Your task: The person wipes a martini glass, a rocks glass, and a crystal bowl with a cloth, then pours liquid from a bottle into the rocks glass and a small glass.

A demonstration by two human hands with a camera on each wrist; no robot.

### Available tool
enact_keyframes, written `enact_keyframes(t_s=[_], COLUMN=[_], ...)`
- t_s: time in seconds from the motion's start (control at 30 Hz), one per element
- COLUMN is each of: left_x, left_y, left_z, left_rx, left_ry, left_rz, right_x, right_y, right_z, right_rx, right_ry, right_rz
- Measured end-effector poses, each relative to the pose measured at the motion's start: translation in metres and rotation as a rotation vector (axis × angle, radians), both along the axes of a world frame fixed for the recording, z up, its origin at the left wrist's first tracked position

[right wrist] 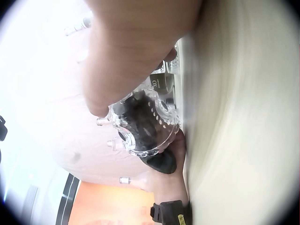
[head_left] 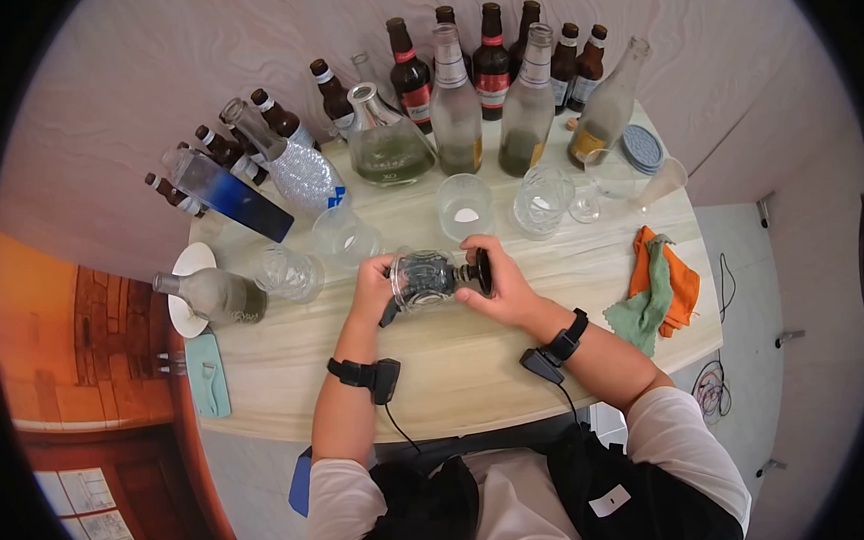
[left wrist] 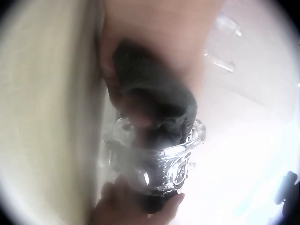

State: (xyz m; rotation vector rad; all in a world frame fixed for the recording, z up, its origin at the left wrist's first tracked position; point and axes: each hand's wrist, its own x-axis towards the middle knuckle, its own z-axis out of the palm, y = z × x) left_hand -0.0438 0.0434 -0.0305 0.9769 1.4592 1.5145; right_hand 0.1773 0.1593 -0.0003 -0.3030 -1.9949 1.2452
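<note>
Over the table's front half, a clear patterned glass goblet (head_left: 423, 282) lies on its side in the air between both hands. My right hand (head_left: 505, 288) holds it by the dark stem and round foot (head_left: 484, 271), thumb and fingers on either side. My left hand (head_left: 368, 289) is at the goblet's open rim, gripping a black cloth (left wrist: 157, 84). Part of the cloth is bunched inside the bowl and shows dark through the glass (right wrist: 140, 117). Some of the left fingers are hidden by cloth and glass.
Glass tumblers (head_left: 465, 208) stand just beyond the hands. Behind them are a flask-shaped decanter (head_left: 390, 152), tall clear bottles (head_left: 457, 107) and several brown bottles (head_left: 492, 73). Orange and green cloths (head_left: 656, 286) lie at right. A squat bottle (head_left: 225, 294) lies at left over a white plate (head_left: 188, 318).
</note>
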Motion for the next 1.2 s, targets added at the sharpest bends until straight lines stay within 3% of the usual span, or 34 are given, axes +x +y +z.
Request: enact_keyframes(t_s=[0.03,0.17,0.27,0.33,0.47,0.57,0.63,0.67,0.73,0.87,0.97,1.03,1.07,1.13,1.2], left_x=[-0.001,-0.001,0.018,0.017,0.015,0.014,0.004,0.001,-0.005,-0.009,0.004,0.013,0.014,0.016,0.018], left_y=[0.001,0.000,-0.001,-0.001,-0.003,-0.003,-0.005,-0.003,0.002,0.000,0.000,-0.004,-0.004,-0.003,-0.004], left_z=[-0.001,0.005,0.024,0.025,0.018,0.016,0.007,0.002,-0.004,0.000,0.011,0.021,0.021,0.021,0.023], left_rx=[0.008,-0.012,0.002,0.198,0.176,0.207,-0.052,-0.051,-0.011,-0.015,-0.077,0.086,0.086,0.238,0.194], left_ry=[-0.168,-0.067,0.069,0.473,0.520,0.371,0.219,0.219,-0.063,-0.159,0.012,0.272,0.273,0.502,0.431], left_rz=[-0.024,-0.132,-0.019,-0.113,-0.106,-0.053,0.028,0.028,0.007,-0.107,-0.066,-0.111,-0.111,-0.083,-0.072], right_x=[-0.001,0.001,0.002,0.005,0.002,0.001,-0.002,-0.003,-0.004,0.000,0.004,0.005,0.003,0.000,0.001], right_y=[-0.001,0.003,0.004,0.004,0.007,0.005,0.001,0.000,-0.001,0.003,0.004,0.003,0.003,0.004,0.008], right_z=[0.001,-0.005,-0.004,0.001,-0.009,-0.009,-0.004,-0.002,-0.001,-0.002,-0.002,-0.002,-0.003,-0.005,-0.010], right_rx=[0.049,0.072,0.035,-0.263,-0.252,-0.205,-0.042,-0.041,0.028,0.077,0.121,-0.121,-0.121,-0.216,-0.239], right_ry=[0.039,-0.019,-0.046,-0.188,-0.133,-0.091,0.047,0.046,0.109,0.050,-0.032,-0.145,-0.145,-0.079,-0.089], right_rz=[-0.034,-0.023,-0.026,-0.014,0.006,0.012,-0.011,-0.010,0.018,0.048,0.024,-0.021,-0.021,-0.029,0.005])
